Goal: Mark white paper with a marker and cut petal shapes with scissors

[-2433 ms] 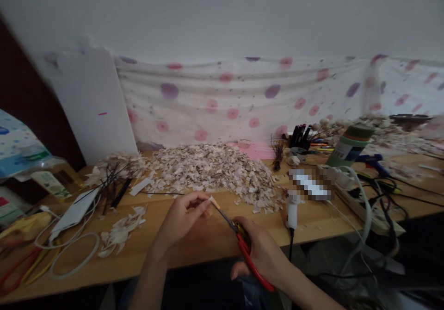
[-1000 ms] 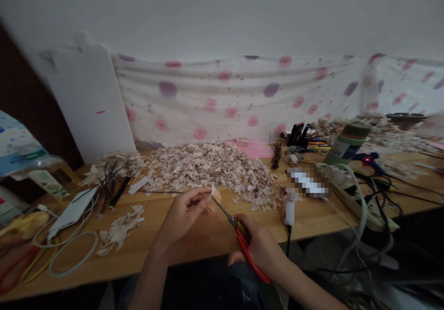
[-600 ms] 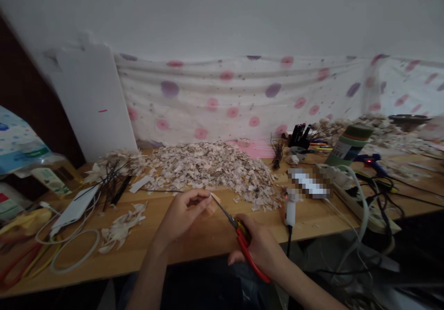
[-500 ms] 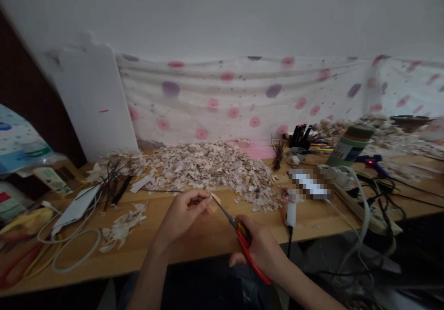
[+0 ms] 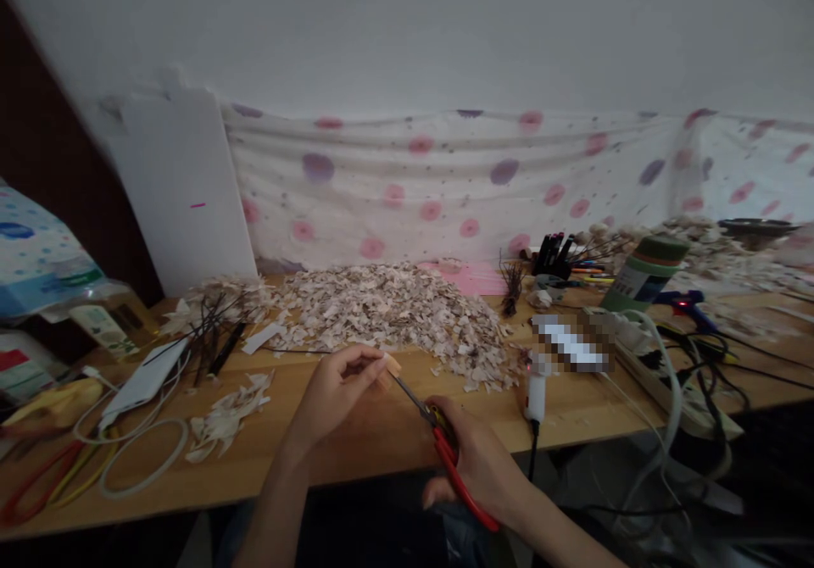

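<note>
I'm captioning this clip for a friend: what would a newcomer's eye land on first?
The big heap of pale flaky scraps fills the middle of the wooden table. In front of it, the left hand pinches a small pale piece, while the right hand holds red-handled scissors, their blades pointing at that piece.

Left hand (image 5: 334, 394) pinching, right hand (image 5: 476, 466) clenched
</note>
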{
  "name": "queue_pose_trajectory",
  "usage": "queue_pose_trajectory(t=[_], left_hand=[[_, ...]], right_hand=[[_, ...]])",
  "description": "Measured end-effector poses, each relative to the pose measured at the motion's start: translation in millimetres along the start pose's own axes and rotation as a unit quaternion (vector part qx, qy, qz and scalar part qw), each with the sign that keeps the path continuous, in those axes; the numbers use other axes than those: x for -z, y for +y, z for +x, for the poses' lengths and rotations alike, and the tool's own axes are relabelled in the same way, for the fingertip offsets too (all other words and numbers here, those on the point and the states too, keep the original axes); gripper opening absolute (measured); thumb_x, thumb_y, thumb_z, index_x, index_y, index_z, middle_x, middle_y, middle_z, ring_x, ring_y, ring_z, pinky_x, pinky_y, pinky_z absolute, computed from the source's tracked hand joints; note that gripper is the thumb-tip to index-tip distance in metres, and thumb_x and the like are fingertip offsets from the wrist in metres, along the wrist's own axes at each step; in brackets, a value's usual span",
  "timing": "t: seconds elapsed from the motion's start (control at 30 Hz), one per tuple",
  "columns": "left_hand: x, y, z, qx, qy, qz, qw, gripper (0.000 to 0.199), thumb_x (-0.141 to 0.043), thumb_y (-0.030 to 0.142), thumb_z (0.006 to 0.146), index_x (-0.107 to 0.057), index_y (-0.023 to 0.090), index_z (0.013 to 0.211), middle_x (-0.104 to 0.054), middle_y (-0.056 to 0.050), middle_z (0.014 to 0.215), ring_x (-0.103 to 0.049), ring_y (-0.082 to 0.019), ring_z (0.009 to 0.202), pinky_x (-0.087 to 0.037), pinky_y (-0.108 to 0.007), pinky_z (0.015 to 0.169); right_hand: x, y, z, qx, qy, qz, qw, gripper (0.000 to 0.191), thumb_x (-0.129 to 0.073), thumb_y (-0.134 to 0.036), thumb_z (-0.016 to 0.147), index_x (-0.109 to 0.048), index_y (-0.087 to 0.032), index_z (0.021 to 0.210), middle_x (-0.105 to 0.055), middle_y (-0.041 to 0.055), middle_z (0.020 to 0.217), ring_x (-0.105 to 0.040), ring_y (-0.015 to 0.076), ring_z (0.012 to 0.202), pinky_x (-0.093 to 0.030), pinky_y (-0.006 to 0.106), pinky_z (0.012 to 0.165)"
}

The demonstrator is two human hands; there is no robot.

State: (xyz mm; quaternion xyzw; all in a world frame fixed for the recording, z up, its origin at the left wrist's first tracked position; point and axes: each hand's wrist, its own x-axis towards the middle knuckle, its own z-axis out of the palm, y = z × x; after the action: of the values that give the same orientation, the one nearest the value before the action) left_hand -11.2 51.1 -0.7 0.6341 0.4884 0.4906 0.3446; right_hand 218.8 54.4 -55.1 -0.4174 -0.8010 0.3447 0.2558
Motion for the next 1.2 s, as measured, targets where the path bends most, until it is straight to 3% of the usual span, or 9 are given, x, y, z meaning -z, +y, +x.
queue_pose_trajectory(t=[0.1,0.43,0.67,0.83,1.03,1.2], left_hand=[[-3.4,-0.9,0.5,0.005,0.006,-0.002,1.000,0.021,-0.061,0.035,0.088,-0.071,0.019,0.098,-0.075,-0.007,0.101,-0.068,-0.017,0.081,-0.052,-0.027,0.074],[-6.9,-2.3,1.6,-0.003,0.019,-0.008,1.000,0.020,-0.063,0.033,0.086,-0.072,0.019,0.098,-0.076,-0.006,0.098,-0.069,-0.018,0.087,-0.054,-0.028,0.079],[-8.0,-4.5,1.6,-0.001,0.036,-0.014,0.999,0.021,-0.064,0.034,0.085,-0.071,0.018,0.096,-0.075,-0.006,0.095,-0.069,-0.018,0.081,-0.054,-0.028,0.075],[-9.7,-0.8,1.6,0.008,0.013,-0.007,1.000,0.024,-0.063,0.036,0.085,-0.071,0.017,0.098,-0.075,-0.008,0.096,-0.070,-0.019,0.083,-0.054,-0.030,0.076],[-11.0,1.7,1.9,0.008,0.012,-0.012,1.000,0.025,-0.063,0.035,0.084,-0.070,0.017,0.101,-0.075,-0.006,0.082,-0.070,-0.020,0.083,-0.055,-0.032,0.077],[-11.0,-2.0,2.9,0.012,0.021,-0.009,1.000,0.027,-0.064,0.036,0.084,-0.071,0.017,0.102,-0.075,-0.006,0.087,-0.071,-0.021,0.085,-0.055,-0.032,0.077]], right_hand=[[1.0,-0.6,-1.2,0.007,0.000,0.013,1.000,0.095,-0.092,-0.057,0.044,-0.054,-0.016,0.121,-0.071,0.0100,0.099,-0.067,0.0326,0.091,-0.050,0.037,0.079],[1.4,-1.5,-1.2,0.002,0.000,0.036,0.999,0.097,-0.092,-0.059,0.042,-0.054,-0.014,0.120,-0.071,0.0113,0.099,-0.066,0.0336,0.090,-0.049,0.038,0.079],[2.3,0.3,-2.3,0.002,-0.012,0.037,0.999,0.105,-0.094,-0.058,0.039,-0.051,-0.014,0.124,-0.068,0.0149,0.110,-0.063,0.0363,0.100,-0.048,0.042,0.088],[0.4,3.4,-3.0,0.011,-0.003,0.034,0.999,0.100,-0.090,-0.061,0.047,-0.049,-0.014,0.126,-0.069,0.0143,0.107,-0.064,0.0346,0.096,-0.048,0.041,0.086],[2.2,-1.3,-2.6,0.012,0.000,0.022,1.000,0.087,-0.083,-0.064,0.058,-0.051,-0.013,0.121,-0.070,0.0102,0.094,-0.065,0.0307,0.084,-0.050,0.037,0.076],[1.9,-1.0,-0.4,-0.001,0.005,0.009,1.000,0.080,-0.083,-0.061,0.059,-0.053,-0.014,0.117,-0.071,0.0084,0.089,-0.065,0.0289,0.081,-0.050,0.036,0.074]])
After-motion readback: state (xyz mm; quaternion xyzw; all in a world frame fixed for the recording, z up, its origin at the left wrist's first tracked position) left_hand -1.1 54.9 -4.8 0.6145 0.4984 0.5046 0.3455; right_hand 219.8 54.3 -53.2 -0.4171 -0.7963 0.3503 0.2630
